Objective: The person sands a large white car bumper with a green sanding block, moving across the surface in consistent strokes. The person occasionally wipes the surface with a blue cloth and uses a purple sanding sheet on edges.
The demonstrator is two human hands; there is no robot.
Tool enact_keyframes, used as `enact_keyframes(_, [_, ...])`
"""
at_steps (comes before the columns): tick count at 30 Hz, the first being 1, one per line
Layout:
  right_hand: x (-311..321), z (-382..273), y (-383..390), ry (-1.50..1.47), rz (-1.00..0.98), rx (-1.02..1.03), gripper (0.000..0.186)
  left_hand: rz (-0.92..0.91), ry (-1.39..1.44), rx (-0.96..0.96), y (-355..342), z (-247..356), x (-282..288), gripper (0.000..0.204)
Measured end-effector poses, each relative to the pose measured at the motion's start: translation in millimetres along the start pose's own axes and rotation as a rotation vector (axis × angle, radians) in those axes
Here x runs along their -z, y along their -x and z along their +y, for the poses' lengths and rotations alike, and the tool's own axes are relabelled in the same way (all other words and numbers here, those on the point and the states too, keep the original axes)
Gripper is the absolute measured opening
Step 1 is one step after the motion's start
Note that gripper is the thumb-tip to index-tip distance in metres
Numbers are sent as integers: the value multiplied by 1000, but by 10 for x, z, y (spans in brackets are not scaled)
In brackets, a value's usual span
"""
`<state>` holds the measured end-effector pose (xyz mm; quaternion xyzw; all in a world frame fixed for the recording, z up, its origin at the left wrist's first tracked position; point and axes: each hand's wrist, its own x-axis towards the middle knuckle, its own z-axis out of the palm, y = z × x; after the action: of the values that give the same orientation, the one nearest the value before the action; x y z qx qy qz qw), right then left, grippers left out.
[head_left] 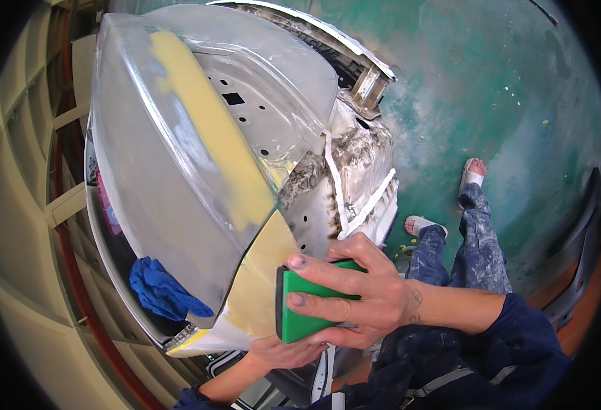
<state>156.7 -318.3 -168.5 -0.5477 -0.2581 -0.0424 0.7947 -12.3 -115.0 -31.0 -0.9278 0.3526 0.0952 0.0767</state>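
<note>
My right hand (358, 294) grips a green sanding block (300, 324) over a yellowish, filler-coated corner panel (259, 256) of a car body. My left hand (283, 352) lies below the block against that panel's lower edge, fingers extended, their tips partly hidden. Above and left, a grey body panel (136, 157) bends round, with a long yellow filler stripe (198, 116) along it. A crumpled blue cloth (164, 287) sits at its lower left edge. Beside the stripe is an inner metal recess (239, 123) with several holes.
Dirty bare metal (362, 157) with white sealer lines stands right of the panels. My sandalled feet (474, 171) and dusty trousers are on the green floor (492, 75) at right. A dark curved part (574, 253) lies at far right. Beige framework (20, 171) with a red pipe runs along the left.
</note>
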Motion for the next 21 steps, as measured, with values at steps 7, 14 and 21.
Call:
enact_keyframes(7, [-6, 89, -534, -48, 5, 26, 57, -54, -20, 22, -28, -36, 36, 51])
enact_keyframes(14, [54, 91, -261, 9, -23, 27, 47, -53, 14, -12, 133, 94, 69, 60])
enact_keyframes(21, [78, 86, -64, -67, -2, 19, 50, -20, 10, -20, 81, 31, 29, 54])
